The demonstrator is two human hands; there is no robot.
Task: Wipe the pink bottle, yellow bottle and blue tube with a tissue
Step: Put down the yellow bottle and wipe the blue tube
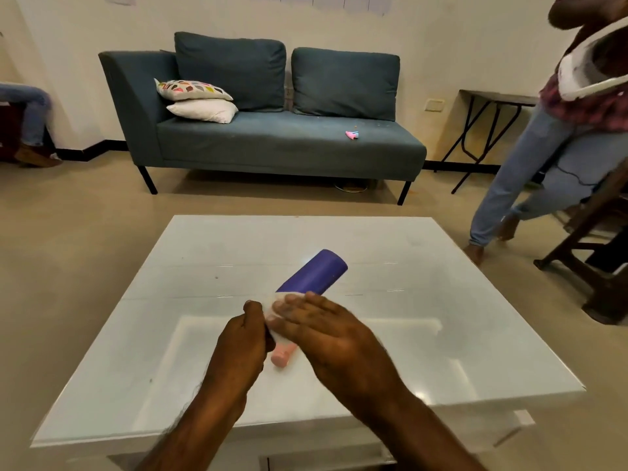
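Observation:
A blue-violet tube [314, 272] with a pink cap [282, 357] is held tilted above the white table [204, 266], its flat end pointing up and away. My left hand [243, 338] grips the tube's lower part near the cap. My right hand [326, 331] presses a white tissue [274, 304] against the tube's middle, fingers laid over it. No pink bottle or yellow bottle shows on the table.
A teal sofa [272, 141] with cushions stands behind the table, a small pink object [352, 134] on its seat. A person in jeans [530, 171] stands at the right by a wooden chair [591, 253]. A folding table [489, 107] is against the wall.

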